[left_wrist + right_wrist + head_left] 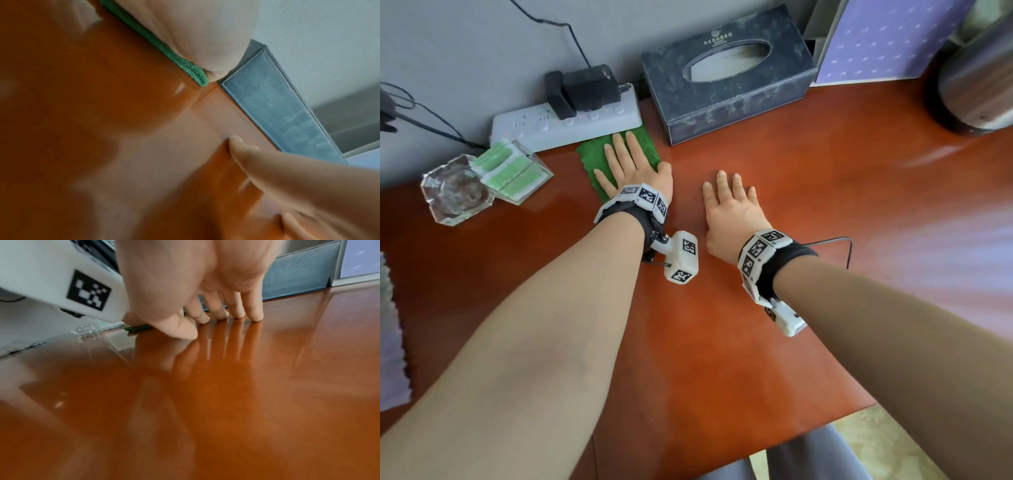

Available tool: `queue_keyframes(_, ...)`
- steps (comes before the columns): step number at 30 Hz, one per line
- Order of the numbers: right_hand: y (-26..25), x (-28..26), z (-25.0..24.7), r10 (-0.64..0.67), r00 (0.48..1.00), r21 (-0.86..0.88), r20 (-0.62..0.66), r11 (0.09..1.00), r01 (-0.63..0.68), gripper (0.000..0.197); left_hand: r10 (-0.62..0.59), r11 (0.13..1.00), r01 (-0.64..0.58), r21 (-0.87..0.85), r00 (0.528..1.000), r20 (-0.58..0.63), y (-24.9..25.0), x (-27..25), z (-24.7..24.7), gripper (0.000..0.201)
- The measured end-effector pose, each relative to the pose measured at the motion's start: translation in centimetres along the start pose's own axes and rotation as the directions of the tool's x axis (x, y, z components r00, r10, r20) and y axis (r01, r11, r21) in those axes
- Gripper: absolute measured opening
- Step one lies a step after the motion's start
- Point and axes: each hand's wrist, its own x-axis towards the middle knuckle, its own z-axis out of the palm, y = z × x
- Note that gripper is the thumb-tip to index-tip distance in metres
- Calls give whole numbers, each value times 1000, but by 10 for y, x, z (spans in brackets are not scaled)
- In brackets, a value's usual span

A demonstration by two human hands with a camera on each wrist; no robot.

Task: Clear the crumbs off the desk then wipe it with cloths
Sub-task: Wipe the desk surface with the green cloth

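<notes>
A: Head view, far left first: noting a second cloth (392, 329) lying at the desk (722, 342) edge, untouched. Next, a glass ashtray (456, 192) and a clear box of green-tipped swabs (512, 169), touching each other, near the wall.

B: Moving right to the working area?

A: Seeing the left hand (635, 169) pressing flat on the green cloth (619, 150), fingers (619, 144) straight and slightly spread, thumb off the cloth's right edge. Cloth lying just in front of the power strip (566, 121), far edge touching or nearly touching it; tissue box (726, 75) just to the right.

B: Advising for the wiping stroke?

A: Keeping the whole palm loaded, not only the fingertips, so the cloth is sliding rather than bunching. Pulling strokes toward the body and away from the strip's sockets and cable. Overlapping passes while working rightward. No crumbs showing on the polished surface, so likely already wiping.

B: Right side?

A: Right hand (729, 209) resting open on bare desk, well clear of the cloth; right wrist view showing fingertips (255, 316) down on the surface, close together, holding nothing. Using it as a brace only. Lifting it before the cloth arrives, avoiding fresh prints. Kettle-like metal vessel (976, 78) standing far right, apart from the work.
</notes>
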Motion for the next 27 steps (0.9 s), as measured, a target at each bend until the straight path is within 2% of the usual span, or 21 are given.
queue_keyframes(4,-1,0,1,5,1000,2,7,1000,-5,87,-34,999,34,11,999,-24,5,4,1,76)
queue_keyframes(8,1,0,2,-5,1000,4,13,1000,5,90,-3,1000,4,30,1000,-17,2,5,0,75)
queue_keyframes(12,2,-1,-2,-11,999,22,40,1000,10,95,133,989,-135,67,991,27,-5,-5,0,76)
queue_keyframes(16,9,-3,-9,-18,999,61,50,998,15,94,303,941,-310,137,950,75,-13,-25,5,75)
queue_keyframes(21,13,-2,-9,-21,999,96,44,995,16,94,322,930,-336,149,940,113,-18,-33,3,76)
queue_keyframes(27,23,-17,-2,-43,997,166,72,986,30,94,374,887,-410,213,907,192,-51,-123,7,77)
